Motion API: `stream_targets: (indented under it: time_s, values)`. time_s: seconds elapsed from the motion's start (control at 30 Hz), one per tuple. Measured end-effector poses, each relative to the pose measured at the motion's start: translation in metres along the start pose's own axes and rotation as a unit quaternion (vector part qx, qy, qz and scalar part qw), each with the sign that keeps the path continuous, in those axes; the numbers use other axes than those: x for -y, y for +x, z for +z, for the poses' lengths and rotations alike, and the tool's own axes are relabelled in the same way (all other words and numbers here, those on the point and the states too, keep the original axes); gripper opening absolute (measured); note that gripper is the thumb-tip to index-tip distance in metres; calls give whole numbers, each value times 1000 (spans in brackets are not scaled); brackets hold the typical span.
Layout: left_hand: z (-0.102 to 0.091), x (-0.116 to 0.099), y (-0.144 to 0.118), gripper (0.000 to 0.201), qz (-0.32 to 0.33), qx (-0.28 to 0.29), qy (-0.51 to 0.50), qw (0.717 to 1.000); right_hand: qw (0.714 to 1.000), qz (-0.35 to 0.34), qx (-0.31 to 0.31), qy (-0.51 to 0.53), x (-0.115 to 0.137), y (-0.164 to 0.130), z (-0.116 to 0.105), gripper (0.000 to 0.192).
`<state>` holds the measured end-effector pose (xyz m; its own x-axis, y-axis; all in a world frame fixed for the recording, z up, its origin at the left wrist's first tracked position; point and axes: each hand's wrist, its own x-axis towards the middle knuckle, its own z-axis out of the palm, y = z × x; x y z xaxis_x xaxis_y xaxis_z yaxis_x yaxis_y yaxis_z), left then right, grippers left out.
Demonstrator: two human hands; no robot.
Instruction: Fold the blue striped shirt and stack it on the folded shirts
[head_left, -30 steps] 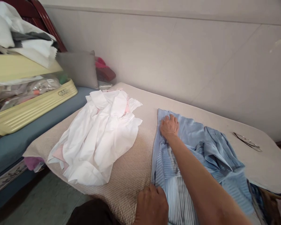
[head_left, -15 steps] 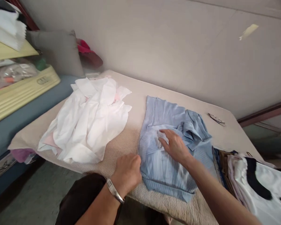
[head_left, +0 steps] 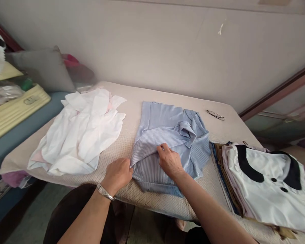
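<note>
1. 2 hands on 1 blue striped shirt point(head_left: 167, 135), which lies part-folded at the middle of the beige padded table point(head_left: 147, 91).
2. Left hand point(head_left: 118, 174): fingers curled, pinching the shirt's left edge near the front; a metal bracelet point(head_left: 105, 192) sits on its wrist. 0.5 s ago it was a closed fist just beside the same edge.
3. Right hand point(head_left: 170, 161): fingers bent and pressed onto the striped cloth, gripping a fold at the shirt's middle. 1.0 s ago it lay flat at the shirt's far left corner; 0.5 s ago it was spread open over the middle.
4. Shirt: lower half now gathered more narrowly than 0.5 s ago.
5. White garments point(head_left: 78, 135): 1 loose heap left of the shirt, apart from it, unchanged.
6. Folded stack point(head_left: 264, 179): right of the shirt, touching its edge, topped by a white piece with black collar; more of it shows than before.
7. Spectacles point(head_left: 215, 115): on the far table edge, beyond the shirt.
</note>
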<state>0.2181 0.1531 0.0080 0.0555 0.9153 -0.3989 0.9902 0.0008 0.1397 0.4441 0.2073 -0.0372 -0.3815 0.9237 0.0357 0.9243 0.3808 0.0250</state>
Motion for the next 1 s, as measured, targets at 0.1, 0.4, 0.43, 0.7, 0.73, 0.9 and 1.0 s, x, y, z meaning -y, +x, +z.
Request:
stream_targets:
  time_s: [0.1, 0.4, 0.43, 0.7, 0.73, 0.9, 1.0]
  values:
    - [-1, -3, 1, 15, -5, 2, 13, 1000, 999, 40, 5, 0, -7, 5, 0, 22]
    - [2, -10, -5, 22, 48, -21, 24, 998, 997, 71, -6, -24, -25, 2, -15, 22]
    - [2, -11, -5, 22, 56, -21, 14, 998, 997, 65, 7, -29, -26, 3, -13, 23]
    - [-3, -8, -7, 17, 110, 2, -32, 993, 998, 24, 36, -42, -26, 4, -3, 23]
    - [-5, -5, -5, 12, 118, 11, -48, 992, 998, 21, 34, -42, -26, 4, -2, 23]
    - [-14, 14, 5, 11, 76, 6, -130, 989, 999, 27, 30, -37, -28, 2, -1, 23]
    - [-15, 15, 8, 11, 32, -44, -136, 989, 999, 24, 34, -35, -29, 2, -3, 24]
